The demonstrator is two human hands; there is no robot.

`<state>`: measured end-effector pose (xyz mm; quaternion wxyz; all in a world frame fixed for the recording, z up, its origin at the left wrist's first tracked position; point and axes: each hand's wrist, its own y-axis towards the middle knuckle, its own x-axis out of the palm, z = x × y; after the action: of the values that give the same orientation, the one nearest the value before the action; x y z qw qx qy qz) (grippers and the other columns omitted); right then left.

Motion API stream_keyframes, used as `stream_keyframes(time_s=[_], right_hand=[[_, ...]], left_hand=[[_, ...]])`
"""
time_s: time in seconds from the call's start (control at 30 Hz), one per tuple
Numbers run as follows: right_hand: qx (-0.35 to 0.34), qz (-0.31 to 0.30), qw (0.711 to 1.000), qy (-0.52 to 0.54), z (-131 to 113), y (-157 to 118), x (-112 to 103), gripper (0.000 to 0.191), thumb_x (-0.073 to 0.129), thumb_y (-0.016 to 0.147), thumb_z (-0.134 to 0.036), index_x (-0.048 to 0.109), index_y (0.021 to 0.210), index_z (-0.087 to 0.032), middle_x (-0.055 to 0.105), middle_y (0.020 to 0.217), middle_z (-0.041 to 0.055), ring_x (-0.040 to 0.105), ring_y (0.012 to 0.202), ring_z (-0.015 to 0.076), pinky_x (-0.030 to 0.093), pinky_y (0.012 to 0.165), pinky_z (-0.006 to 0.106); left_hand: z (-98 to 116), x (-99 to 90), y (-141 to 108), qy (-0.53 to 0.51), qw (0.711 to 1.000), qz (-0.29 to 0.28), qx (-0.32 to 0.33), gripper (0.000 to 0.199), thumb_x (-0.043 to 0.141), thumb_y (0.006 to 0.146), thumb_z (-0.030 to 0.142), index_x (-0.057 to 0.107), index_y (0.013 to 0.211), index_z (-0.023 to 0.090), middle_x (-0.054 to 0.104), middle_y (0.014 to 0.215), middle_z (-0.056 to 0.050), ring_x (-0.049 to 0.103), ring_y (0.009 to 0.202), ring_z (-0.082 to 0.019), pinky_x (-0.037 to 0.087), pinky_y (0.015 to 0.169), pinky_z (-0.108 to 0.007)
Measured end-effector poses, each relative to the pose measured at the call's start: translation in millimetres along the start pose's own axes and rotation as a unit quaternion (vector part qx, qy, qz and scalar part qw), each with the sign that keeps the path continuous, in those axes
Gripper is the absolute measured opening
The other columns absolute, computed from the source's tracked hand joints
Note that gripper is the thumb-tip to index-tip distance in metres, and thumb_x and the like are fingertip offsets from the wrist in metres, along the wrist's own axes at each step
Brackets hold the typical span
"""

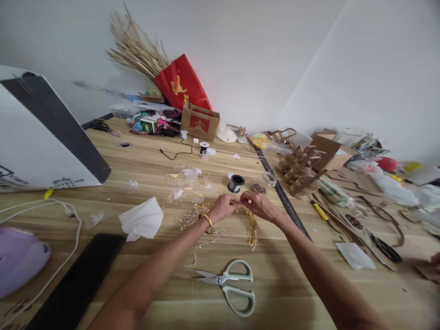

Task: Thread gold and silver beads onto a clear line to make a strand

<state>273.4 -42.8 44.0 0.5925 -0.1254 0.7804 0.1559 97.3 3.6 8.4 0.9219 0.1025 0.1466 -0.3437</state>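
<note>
Plain pale wall [240, 55] behind, dark smudge [82, 85] at left; slanting corner line, second wall [388, 68] right. Wood-grain counter [185, 302], dark strip [283, 197] across. Soft light.

A wood-grain tabletop [185, 307] is carrying pale-handled scissors [222, 279] at its near middle, and a beaded chain [195, 253] is lying just beyond them. Farther off, a dark spool [236, 184] is standing upright. White tissue [142, 219] is lying on the left, while woven baskets [302, 185] are standing on the right.

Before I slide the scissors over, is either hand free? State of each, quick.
Left hand: closed in a pinch; what it holds cannot be told.
Right hand: curled closed; anything held too small to tell.
</note>
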Motion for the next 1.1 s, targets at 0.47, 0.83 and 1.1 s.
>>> stream_keyframes(time_s=[0.47,0.83,1.1], right_hand=[[0.051,0.08,0.994,0.048,13,-19,0,0.012,0.045,0.089,-0.017,0.056,0.083,-0.016,0.063,0.078,0.0043,0.056,0.069,0.0146,0.041,0.063,0.023],[-0.025,0.023,0.995,0.091,-62,-34,15,0.022,0.051,0.089,-0.02,0.054,0.11,-0.018,0.057,0.111,0.0096,0.059,0.06,0.0096,0.048,0.063,0.025],[-0.078,-0.012,0.993,0.091,-123,-36,23,0.022,0.051,0.089,-0.014,0.054,0.11,-0.02,0.063,0.1,0.0063,0.064,0.083,0.0176,0.047,0.068,0.024]], left_hand=[[-6,-35.5,-38,-0.107,0.993,0.037,-0.033,0.03,0.056,0.078,0.037,0.064,0.072,0.009,0.056,0.056,-0.001,0.047,0.045,-0.007,0.037,0.043,-0.018],[8,-35.9,-102,0.155,0.988,-0.004,-0.013,0.025,0.049,0.084,0.026,0.071,0.079,0.014,0.068,0.067,-0.002,0.055,0.06,-0.013,0.037,0.058,-0.021],[13,-36.1,-137,0.171,0.985,-0.016,-0.03,0.026,0.047,0.085,0.024,0.07,0.079,0.015,0.068,0.069,-0.003,0.058,0.063,-0.015,0.037,0.06,-0.022]])
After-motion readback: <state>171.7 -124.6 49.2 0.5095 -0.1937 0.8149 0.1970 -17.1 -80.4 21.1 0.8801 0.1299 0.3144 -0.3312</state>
